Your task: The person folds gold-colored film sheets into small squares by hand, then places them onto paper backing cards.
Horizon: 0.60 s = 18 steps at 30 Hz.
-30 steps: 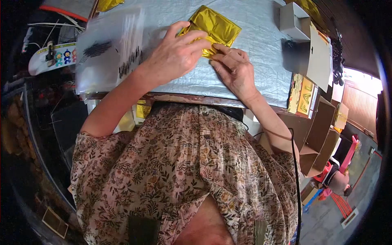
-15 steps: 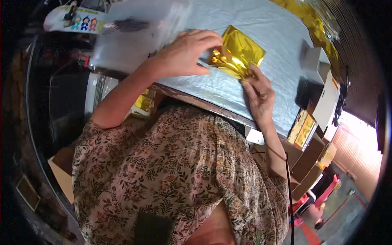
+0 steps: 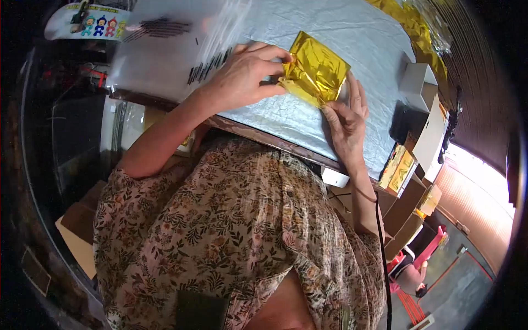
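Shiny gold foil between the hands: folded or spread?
Folded: the gold foil forms a compact packet, edge crumpled at the left hand.

Loose beige floral shirt (image 3: 220,225), short sleeves (image 3: 127,201) (dark button (image 3: 290,193) at front).

A small workshop, apparently: covered worktable (image 3: 374,60), cardboard boxes (image 3: 80,242), ribbed wall (image 3: 478,190) beyond.

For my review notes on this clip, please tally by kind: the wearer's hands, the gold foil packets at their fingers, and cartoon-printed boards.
Hands: 2 (left hand, right hand)
Gold foil packet: 1
Cartoon-printed board: 1
Total: 4
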Each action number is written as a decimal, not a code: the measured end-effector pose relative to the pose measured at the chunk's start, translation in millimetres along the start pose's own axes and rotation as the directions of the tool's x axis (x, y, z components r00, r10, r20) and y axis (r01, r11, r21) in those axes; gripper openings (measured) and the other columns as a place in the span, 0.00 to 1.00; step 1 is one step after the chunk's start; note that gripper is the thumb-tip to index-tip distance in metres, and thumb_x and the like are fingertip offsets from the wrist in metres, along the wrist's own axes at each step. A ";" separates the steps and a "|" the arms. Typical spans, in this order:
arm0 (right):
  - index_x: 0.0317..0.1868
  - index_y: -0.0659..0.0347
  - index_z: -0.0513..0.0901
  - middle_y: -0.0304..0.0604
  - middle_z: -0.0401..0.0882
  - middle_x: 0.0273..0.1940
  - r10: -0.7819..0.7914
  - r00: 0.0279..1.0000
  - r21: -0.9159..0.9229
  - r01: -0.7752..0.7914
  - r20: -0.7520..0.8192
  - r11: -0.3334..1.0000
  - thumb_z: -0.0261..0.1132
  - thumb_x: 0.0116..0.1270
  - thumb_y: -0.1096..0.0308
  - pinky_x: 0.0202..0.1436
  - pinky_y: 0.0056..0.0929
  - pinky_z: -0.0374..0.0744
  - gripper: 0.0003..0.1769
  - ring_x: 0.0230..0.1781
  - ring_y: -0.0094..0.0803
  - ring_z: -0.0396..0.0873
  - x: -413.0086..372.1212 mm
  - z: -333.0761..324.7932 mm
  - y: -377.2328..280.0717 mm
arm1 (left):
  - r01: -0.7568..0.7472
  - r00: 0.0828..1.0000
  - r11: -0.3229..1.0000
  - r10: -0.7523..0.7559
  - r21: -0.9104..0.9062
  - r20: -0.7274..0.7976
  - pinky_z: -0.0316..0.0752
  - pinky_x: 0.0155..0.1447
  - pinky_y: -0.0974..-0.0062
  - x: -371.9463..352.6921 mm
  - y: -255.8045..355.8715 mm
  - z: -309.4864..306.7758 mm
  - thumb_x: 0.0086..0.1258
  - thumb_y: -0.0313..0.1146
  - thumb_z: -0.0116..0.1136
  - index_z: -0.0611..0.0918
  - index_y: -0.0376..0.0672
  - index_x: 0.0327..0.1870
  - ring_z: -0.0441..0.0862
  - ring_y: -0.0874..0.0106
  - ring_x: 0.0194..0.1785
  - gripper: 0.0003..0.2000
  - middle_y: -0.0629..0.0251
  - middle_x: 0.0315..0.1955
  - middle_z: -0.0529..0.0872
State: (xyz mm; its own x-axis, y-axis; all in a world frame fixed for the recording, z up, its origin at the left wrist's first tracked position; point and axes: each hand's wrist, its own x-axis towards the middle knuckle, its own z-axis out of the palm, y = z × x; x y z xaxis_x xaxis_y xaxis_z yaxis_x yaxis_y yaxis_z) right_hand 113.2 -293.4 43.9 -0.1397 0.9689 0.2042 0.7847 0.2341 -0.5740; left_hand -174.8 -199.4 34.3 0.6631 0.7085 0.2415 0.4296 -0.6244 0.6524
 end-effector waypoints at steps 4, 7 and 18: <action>0.42 0.62 0.94 0.48 0.62 0.85 0.043 0.999 0.066 -0.043 0.002 0.997 0.77 0.71 0.63 0.87 0.56 0.46 0.10 0.87 0.60 0.51 -0.1 3.8 3.8 | 0.010 1.000 1.000 -0.010 0.013 0.009 0.65 0.74 0.58 0.1 -0.3 -1.9 0.68 0.38 0.76 0.90 0.39 0.41 0.76 0.63 0.71 0.12 0.66 0.67 0.83; 0.39 0.63 0.93 0.47 0.63 0.85 0.079 0.997 0.094 -0.079 -0.002 0.992 0.76 0.71 0.64 0.87 0.60 0.42 0.09 0.88 0.60 0.49 -0.3 6.5 0.1 | 0.011 1.000 1.000 -0.012 0.020 0.021 0.66 0.74 0.57 0.4 -0.3 -2.1 0.67 0.39 0.76 0.89 0.38 0.40 0.77 0.62 0.70 0.13 0.64 0.67 0.83; 0.39 0.64 0.89 0.48 0.64 0.85 0.114 0.993 0.090 -0.114 0.014 0.989 0.72 0.75 0.64 0.87 0.65 0.39 0.11 0.88 0.61 0.49 -1.5 7.2 -4.7 | 0.134 0.970 0.935 -0.191 -0.329 -0.149 0.79 0.66 0.58 47.4 -10.0 -0.4 0.64 0.53 0.79 0.90 0.39 0.38 0.84 0.58 0.63 0.22 0.59 0.65 0.85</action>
State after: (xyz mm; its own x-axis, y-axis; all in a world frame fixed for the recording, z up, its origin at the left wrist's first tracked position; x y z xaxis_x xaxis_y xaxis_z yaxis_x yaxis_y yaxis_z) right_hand 105.4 -295.4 40.6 -0.0582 0.9903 0.1262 0.7382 0.1278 -0.6623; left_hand -148.0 -159.5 39.5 0.4700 0.8558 0.2163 0.2888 -0.3807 0.8785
